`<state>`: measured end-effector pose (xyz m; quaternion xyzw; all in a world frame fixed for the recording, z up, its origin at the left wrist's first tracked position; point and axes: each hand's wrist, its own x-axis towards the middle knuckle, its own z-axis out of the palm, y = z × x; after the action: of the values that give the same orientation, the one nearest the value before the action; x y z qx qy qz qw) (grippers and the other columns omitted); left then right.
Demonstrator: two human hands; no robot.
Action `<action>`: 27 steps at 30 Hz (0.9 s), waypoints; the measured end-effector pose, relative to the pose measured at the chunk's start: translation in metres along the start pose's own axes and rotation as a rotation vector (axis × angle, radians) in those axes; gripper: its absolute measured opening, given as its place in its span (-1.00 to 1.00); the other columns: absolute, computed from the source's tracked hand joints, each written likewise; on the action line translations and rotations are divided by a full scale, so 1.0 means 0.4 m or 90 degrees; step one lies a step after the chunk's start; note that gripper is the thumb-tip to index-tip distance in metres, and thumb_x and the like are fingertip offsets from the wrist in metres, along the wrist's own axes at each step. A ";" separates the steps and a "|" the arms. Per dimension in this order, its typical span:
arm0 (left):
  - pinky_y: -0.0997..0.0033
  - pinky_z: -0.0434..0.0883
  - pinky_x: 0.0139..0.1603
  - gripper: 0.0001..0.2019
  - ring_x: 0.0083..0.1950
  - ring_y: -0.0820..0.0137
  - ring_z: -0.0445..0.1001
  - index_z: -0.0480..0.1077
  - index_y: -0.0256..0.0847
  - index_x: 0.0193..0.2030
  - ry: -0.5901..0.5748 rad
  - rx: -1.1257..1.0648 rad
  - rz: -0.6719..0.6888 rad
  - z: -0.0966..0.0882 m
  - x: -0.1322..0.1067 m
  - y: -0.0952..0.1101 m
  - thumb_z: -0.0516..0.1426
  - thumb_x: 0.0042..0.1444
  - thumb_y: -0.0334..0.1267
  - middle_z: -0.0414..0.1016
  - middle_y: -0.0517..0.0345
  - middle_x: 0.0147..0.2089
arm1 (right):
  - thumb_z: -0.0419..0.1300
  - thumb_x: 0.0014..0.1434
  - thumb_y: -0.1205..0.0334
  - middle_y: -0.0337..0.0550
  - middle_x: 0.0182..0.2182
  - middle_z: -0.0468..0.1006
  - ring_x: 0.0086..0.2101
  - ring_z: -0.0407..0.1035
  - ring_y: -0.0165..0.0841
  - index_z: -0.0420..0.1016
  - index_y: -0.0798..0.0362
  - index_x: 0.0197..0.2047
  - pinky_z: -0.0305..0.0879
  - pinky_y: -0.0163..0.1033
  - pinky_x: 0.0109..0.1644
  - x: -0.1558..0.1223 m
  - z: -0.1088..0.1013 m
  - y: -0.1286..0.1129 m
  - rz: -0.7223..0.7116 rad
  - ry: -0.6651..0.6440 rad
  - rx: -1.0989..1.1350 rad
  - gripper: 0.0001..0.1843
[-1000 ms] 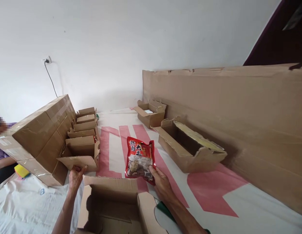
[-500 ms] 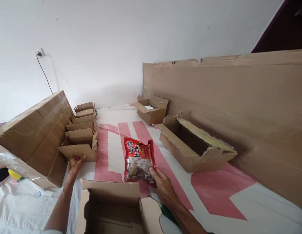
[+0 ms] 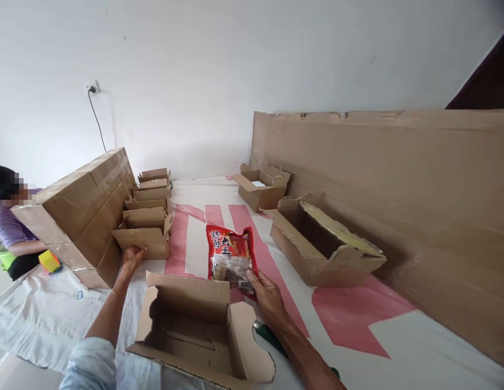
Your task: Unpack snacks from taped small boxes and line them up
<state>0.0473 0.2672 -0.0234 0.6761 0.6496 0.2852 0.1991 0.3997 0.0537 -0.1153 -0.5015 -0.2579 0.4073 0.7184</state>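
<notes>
My right hand (image 3: 268, 295) grips the lower right corner of a red snack packet (image 3: 230, 257) with a clear window, its printed face turned up towards me. The packet hangs above the cloth, just beyond an open cardboard box (image 3: 191, 336) with nothing in it. At the left, my left hand (image 3: 132, 260) holds the front flap of the nearest box in a row of small open cartons (image 3: 144, 241); its fingers curl at the lower edge. A green-handled tool (image 3: 272, 338) lies partly hidden under my right forearm.
Two more open cartons stand at the right, a long one (image 3: 321, 265) and a smaller one (image 3: 258, 195) holding something white. Stacked taped boxes (image 3: 85, 216) border the left side. A person in a purple top (image 3: 12, 227) sits beyond them. A tall cardboard panel (image 3: 378, 162) lines the right.
The view has shifted, bringing more of the near box and the person at the left into sight. My right hand still holds the packet; my left hand stays at the carton.
</notes>
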 end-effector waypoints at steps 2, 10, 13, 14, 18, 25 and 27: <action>0.31 0.44 -0.24 -0.68 -0.33 0.24 0.56 0.46 -0.17 -0.47 0.003 -0.018 0.012 -0.013 -0.008 0.002 0.27 0.17 -0.01 0.48 0.16 -0.54 | 0.45 -0.01 -0.45 -0.10 -0.33 0.71 -0.35 0.57 -0.22 0.69 0.06 -0.13 0.56 -0.15 -0.24 -0.008 0.007 -0.028 -0.029 -0.021 -0.034 -0.29; 0.16 0.53 0.09 -0.73 0.02 0.08 0.64 0.59 -0.18 -0.14 0.013 -0.145 0.094 -0.105 -0.019 0.018 0.30 0.10 -0.08 0.71 -0.07 -0.08 | 0.24 0.28 -0.29 -0.18 -0.38 0.58 -0.33 0.43 -0.26 0.57 0.05 -0.32 0.41 -0.22 -0.24 0.021 0.076 -0.213 -0.211 -0.220 -0.301 -0.48; 0.16 0.57 0.08 -0.60 0.00 0.11 0.66 0.61 -0.19 -0.01 -0.057 -0.210 0.147 -0.110 -0.066 0.019 0.37 0.04 -0.04 0.70 -0.07 0.03 | 0.17 0.30 -0.22 -0.23 -0.46 0.47 -0.41 0.31 -0.33 0.47 0.03 -0.40 0.26 -0.25 -0.33 0.055 0.143 -0.257 -0.245 -0.341 -0.424 -0.52; 0.17 0.58 0.06 -0.53 -0.01 0.12 0.66 0.61 -0.19 0.03 -0.086 -0.233 0.165 -0.104 -0.087 0.020 0.41 0.00 -0.05 0.69 -0.07 0.07 | 0.15 0.30 -0.20 -0.24 -0.46 0.45 -0.41 0.28 -0.34 0.46 0.03 -0.39 0.22 -0.25 -0.33 0.066 0.170 -0.262 -0.253 -0.393 -0.461 -0.54; 0.22 0.59 0.05 -0.40 0.03 0.13 0.66 0.60 -0.20 0.15 -0.185 -0.319 0.220 -0.060 -0.163 0.023 0.47 -0.09 -0.15 0.68 -0.11 0.13 | 0.12 0.27 -0.14 -0.27 -0.48 0.39 -0.43 0.22 -0.36 0.45 0.03 -0.39 0.11 -0.25 -0.32 0.094 0.280 -0.253 -0.241 -0.573 -0.536 -0.58; 0.30 0.55 -0.15 -0.63 -0.18 0.21 0.63 0.68 -0.27 -0.12 -0.236 -0.425 0.205 0.003 -0.201 -0.022 0.34 0.12 0.00 0.70 0.04 -0.23 | 0.19 0.23 -0.11 -0.28 -0.53 0.38 -0.47 0.18 -0.39 0.45 0.03 -0.48 0.08 -0.26 -0.36 0.094 0.381 -0.203 -0.196 -0.682 -0.555 -0.59; 0.34 0.51 -0.22 -0.64 -0.28 0.27 0.59 0.68 -0.29 -0.19 -0.198 -0.435 0.176 0.005 -0.195 -0.053 0.35 0.08 0.01 0.65 0.08 -0.32 | 0.17 0.25 -0.13 -0.18 -0.42 0.54 -0.42 0.32 -0.34 0.59 0.05 -0.34 0.22 -0.25 -0.32 0.096 0.378 -0.189 -0.169 -0.689 -0.535 -0.58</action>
<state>0.0329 0.1918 -0.0481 0.6870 0.3822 0.4032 0.4684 0.3271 0.1506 0.0084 -0.4276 -0.7746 0.3743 0.2775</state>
